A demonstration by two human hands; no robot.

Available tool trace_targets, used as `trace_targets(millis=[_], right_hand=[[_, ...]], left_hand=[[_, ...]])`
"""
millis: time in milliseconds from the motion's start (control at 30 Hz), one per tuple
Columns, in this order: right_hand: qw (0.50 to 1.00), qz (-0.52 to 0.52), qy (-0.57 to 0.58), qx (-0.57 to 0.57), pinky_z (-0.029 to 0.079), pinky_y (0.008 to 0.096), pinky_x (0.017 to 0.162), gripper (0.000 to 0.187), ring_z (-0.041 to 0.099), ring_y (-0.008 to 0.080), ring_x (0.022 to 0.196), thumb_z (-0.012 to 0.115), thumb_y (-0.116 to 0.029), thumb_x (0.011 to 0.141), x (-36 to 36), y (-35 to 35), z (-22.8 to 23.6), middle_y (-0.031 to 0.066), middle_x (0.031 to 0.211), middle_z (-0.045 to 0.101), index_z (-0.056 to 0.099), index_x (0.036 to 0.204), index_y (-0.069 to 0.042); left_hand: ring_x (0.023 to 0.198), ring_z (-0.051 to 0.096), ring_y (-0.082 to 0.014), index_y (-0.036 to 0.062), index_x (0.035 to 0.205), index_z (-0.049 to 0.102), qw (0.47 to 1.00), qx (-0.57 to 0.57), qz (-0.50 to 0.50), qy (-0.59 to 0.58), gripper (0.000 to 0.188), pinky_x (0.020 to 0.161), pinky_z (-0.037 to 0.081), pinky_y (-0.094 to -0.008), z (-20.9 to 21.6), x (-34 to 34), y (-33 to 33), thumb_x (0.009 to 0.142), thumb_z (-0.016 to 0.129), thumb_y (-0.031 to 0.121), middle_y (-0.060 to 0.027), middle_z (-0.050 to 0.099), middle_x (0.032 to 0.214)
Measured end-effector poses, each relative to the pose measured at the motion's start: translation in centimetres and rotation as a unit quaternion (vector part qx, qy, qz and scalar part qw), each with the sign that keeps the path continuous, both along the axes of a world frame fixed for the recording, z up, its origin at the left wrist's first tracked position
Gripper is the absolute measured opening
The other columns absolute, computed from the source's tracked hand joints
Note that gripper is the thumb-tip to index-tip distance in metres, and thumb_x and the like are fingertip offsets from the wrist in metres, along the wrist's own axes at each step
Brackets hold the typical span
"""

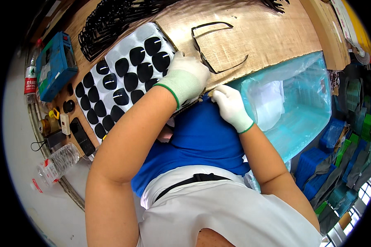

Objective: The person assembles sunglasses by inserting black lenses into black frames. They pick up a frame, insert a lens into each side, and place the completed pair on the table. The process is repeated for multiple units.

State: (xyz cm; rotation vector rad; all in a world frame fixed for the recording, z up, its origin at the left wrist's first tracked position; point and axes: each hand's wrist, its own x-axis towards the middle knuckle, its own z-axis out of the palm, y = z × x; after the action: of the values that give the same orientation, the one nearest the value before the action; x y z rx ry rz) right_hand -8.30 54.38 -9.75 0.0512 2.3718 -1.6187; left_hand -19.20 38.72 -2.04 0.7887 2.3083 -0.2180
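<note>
My left hand (188, 75), in a white knit glove with a green cuff, lies back-up over the right edge of a tray (107, 66) of dark lenses on white lining. Its fingers bend down out of sight. Just beyond them a black eyeglass frame (200, 50) rests on the wooden table with its temples spread; whether the fingers touch it is unclear. My right hand (231, 106), gloved alike, is at the table's near edge. Its fingers are curled and pressed together at the tips; anything between them is too small to name.
Black eyeglass frames (107, 29) are heaped at the far left of the table (272, 31). A turquoise basket (305, 123) lined with clear plastic stands at the right. A blue case (55, 68), a phone (82, 136) and a plastic bottle (57, 164) are at the left.
</note>
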Motion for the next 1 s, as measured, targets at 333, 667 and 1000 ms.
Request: trace_targets(millis=[333, 667, 1000], right_hand=[[0.991, 0.006, 0.122, 0.057, 0.056, 0.0374, 0.07, 0.009, 0.07, 0.0288, 0.075, 0.068, -0.001, 0.081, 1.5, 0.3, 1.4, 0.0142, 0.075, 0.067, 0.062, 0.076, -0.001], [0.912, 0.259, 0.19, 0.253, 0.056, 0.0455, 0.072, 0.021, 0.07, 0.0351, 0.081, 0.057, -0.008, 0.091, -0.8, -0.6, 2.3, 0.0178, 0.085, 0.07, 0.067, 0.109, -0.003], [0.889, 0.261, 0.207, 0.313, 0.056, 0.0457, 0.069, 0.009, 0.068, 0.0356, 0.077, 0.062, -0.015, 0.092, -0.3, -1.8, 1.0, 0.0157, 0.079, 0.066, 0.064, 0.091, -0.006]], left_hand=[[0.124, 0.061, -0.0225, 0.0179, 0.112, 0.075, 0.996, 0.058, -0.014, 0.061, 0.024, 0.117, 0.034, -0.0503, 1.0, 1.4, -1.1, 0.096, 0.06, 0.025, -0.0064, 0.07, 0.12], [0.107, 0.064, -0.0346, 0.0027, 0.101, 0.071, 0.913, 0.361, 0.127, 0.143, 0.02, 0.097, 0.05, -0.0465, 6.1, 15.2, -14.4, 0.083, 0.073, 0.01, -0.0152, 0.068, 0.112], [0.102, 0.067, -0.0388, -0.0013, 0.096, 0.071, 0.815, 0.311, 0.466, 0.147, 0.014, 0.092, 0.053, -0.0458, 0.8, 30.6, -19.7, 0.087, 0.069, 0.009, -0.0208, 0.071, 0.107]])
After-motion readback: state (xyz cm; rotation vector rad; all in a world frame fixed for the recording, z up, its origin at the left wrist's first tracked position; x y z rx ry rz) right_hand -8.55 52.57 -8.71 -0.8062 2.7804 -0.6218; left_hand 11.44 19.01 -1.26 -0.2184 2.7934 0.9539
